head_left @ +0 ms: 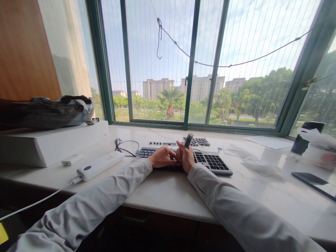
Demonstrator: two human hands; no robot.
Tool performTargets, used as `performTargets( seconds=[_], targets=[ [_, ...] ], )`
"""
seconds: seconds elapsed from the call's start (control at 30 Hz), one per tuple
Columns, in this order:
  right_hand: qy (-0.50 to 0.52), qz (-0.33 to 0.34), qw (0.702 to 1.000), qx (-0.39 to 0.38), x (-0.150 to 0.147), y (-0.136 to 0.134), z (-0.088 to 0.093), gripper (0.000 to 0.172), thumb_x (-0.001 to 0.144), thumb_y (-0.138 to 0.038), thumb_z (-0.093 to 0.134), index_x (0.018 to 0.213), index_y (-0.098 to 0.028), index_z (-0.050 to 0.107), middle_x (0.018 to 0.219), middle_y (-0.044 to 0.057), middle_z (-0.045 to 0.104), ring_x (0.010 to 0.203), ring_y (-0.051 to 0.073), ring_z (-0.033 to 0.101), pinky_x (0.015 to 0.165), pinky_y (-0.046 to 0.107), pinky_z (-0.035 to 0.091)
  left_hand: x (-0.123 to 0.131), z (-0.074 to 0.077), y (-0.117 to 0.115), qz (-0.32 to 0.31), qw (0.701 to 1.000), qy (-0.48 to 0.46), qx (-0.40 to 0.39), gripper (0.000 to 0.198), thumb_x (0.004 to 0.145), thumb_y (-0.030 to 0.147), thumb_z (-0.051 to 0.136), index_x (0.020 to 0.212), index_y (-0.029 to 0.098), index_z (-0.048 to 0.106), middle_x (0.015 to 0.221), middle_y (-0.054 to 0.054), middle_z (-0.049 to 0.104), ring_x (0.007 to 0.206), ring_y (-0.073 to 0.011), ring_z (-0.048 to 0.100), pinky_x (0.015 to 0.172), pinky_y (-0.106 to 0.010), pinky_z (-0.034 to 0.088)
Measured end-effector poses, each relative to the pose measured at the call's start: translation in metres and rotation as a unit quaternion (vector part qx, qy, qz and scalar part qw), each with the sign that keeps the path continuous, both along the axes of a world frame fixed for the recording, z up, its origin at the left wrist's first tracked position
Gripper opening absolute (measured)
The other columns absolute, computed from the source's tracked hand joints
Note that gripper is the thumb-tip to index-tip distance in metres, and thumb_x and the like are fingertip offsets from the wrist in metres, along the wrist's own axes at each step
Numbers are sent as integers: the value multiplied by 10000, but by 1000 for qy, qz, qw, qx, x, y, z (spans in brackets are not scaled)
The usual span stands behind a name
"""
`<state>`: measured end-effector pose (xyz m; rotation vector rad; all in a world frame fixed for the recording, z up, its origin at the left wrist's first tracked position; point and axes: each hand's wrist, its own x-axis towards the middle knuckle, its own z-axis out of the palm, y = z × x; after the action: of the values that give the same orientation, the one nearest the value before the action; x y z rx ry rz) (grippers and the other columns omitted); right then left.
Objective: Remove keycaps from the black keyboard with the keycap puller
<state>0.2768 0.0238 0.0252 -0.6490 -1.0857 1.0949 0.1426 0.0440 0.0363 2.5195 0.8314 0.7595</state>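
Note:
A black and grey keyboard [217, 164] lies across the worktop under both hands. My left hand [161, 156] bends over its middle, thumb and fingertips drawn together close to my right hand; anything between them is too small to make out. My right hand [187, 157] is closed round a short dark tool [189, 140] whose greyish end points up and away from me; its exact kind is unclear. Behind the keyboard, loose black keycaps lie in a row [162, 143] and in a larger group [201, 141]. The keys beneath my hands are hidden.
A white power strip-like device [101, 166] with a cable and a white box [52, 143] are at left. A coiled black cable [122, 145] lies behind. Right of the keyboard are clear plastic wrapping [262, 166], a phone-like slab [312, 180] and a white bag [320, 143].

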Motion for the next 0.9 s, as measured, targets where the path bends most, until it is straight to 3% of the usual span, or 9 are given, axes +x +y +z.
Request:
performTargets(
  seconds=[0.23, 0.6, 0.9],
  targets=[
    [151, 44, 988, -1, 13, 1, 22, 537, 762, -403, 612, 540, -219, 159, 391, -106, 133, 339, 52, 107, 330, 227, 115, 2, 6, -5, 48, 997, -49, 46, 404, 733, 501, 654, 894, 152, 775, 482, 31, 463, 471, -64, 298, 458, -198, 236],
    [196, 100, 975, -8, 24, 5, 28, 449, 802, -351, 557, 554, -214, 208, 403, -96, 153, 361, 69, 130, 361, 238, 167, 2, 6, -6, 66, 990, -90, 91, 387, 751, 487, 650, 934, 165, 762, 563, 19, 544, 502, -66, 369, 507, -189, 316],
    [198, 85, 977, 1, 24, 3, 29, 448, 799, -381, 541, 545, -203, 218, 434, -79, 170, 396, 76, 186, 408, 236, 247, 4, 6, -8, 69, 987, -127, 75, 446, 760, 517, 637, 994, 155, 751, 636, -9, 601, 525, -69, 405, 506, -185, 346]
  ],
)
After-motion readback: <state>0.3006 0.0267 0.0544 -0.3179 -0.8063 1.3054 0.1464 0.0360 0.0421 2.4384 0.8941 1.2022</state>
